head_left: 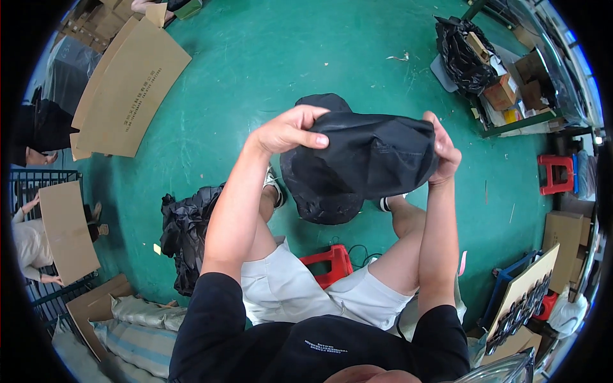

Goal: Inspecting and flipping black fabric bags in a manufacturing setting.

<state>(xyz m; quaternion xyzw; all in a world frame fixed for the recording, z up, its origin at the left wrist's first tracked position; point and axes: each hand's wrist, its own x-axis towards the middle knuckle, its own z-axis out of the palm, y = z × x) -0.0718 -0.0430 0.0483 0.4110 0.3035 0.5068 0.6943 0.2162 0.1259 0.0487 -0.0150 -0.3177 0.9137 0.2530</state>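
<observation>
Stretched between my two hands is a black fabric piece [389, 159], creased and shaped like a pouch or cover. My left hand [292, 131] pinches its left end, thumb on top. At its right edge, my right hand [443, 150] is closed on the cloth, with some fingers hidden behind it. Below and partly covered by it lie more black rounded pieces [327, 209], near the floor between my feet; I cannot tell whether they are joined to the held piece. A crumpled black heap [190, 231] rests on the floor beside my left leg.
A red stool [333, 267] shows between my thighs. Large cardboard [131, 89] stands far left; a person there holds another cardboard sheet [69, 231]. Woven sacks [137, 338] lie near left. On the right are a cluttered shelf [520, 127] and a red stool [555, 174].
</observation>
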